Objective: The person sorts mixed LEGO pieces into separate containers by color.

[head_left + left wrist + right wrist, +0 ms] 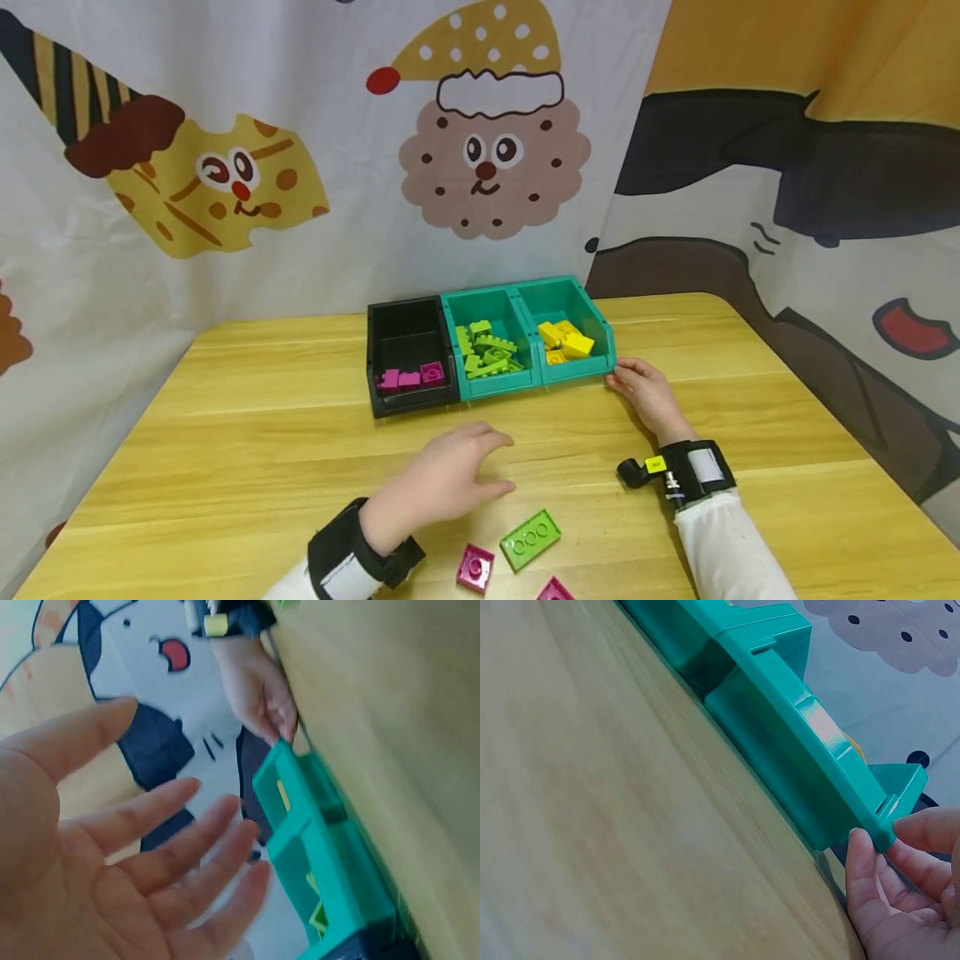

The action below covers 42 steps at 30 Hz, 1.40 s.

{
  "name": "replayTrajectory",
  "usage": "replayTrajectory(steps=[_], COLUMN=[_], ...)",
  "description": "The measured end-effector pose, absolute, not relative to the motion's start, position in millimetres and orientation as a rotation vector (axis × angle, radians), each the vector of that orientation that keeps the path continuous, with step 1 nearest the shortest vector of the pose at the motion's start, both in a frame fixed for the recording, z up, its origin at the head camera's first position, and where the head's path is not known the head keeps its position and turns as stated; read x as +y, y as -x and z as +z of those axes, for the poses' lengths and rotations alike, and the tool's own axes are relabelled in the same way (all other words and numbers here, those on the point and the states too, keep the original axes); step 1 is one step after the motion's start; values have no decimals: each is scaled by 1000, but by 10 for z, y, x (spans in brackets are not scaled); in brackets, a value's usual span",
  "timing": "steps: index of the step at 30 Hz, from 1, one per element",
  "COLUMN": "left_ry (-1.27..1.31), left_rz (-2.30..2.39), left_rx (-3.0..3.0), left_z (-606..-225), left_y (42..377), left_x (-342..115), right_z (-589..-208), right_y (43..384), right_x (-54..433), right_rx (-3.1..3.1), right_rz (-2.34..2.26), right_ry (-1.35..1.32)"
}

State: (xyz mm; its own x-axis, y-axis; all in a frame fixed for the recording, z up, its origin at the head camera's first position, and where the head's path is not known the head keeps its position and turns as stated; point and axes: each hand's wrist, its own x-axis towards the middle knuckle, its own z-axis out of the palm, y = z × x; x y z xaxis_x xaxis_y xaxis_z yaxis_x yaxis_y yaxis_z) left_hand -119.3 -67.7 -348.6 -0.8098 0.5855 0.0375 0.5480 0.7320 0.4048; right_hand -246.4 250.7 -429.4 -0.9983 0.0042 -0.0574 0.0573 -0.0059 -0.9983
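My right hand [647, 398] grips the front right corner of the right teal bin [577, 368], with fingertips on both sides of that corner in the right wrist view. Yellow building blocks [567, 342] lie inside this bin. Beside it, the middle teal bin [502, 385] holds lime green blocks [483, 350]. At the left of the row, a black bin [408, 332] contains a few magenta blocks [409, 378]. My left hand [446, 473] hovers over the table in front of the bins, fingers spread and holding nothing.
On the wooden table [247, 467], a green block [530, 539] and a magenta block [476, 568] lie near my left hand. Another magenta block [555, 590] is cut off by the lower frame edge. A printed cloth [315, 275] hangs behind the table.
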Motion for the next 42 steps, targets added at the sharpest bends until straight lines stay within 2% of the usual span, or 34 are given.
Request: replayTrajectory(steps=[14,17,24,34,38,42], left_ry=[-854,-829,-953,-941,-1034,-1018], left_rz=[337,357,331,316,362,469], left_rx=[2531,2479,2504,2558,2627,2695], left_z=[-3686,-3724,-3800,-3835,-3797,-3684], left_y=[824,800,753,741,730,735], left_x=[-689,-688,-694,-654,-694,-747], right_z=[-4317,-4331,-4346,-4339,-4330,-4333], right_y=[2469,2471,2477,2479,2472,2474], right_x=[2514,2516,2523,2523,2516,2519], right_rx=[2199,2189,2162,2164,2177,2178], right_rz=[-2200,-2211,-2237,-2235,-2219,-2223], right_ry=[-56,-52,-51,-61,-57,-54])
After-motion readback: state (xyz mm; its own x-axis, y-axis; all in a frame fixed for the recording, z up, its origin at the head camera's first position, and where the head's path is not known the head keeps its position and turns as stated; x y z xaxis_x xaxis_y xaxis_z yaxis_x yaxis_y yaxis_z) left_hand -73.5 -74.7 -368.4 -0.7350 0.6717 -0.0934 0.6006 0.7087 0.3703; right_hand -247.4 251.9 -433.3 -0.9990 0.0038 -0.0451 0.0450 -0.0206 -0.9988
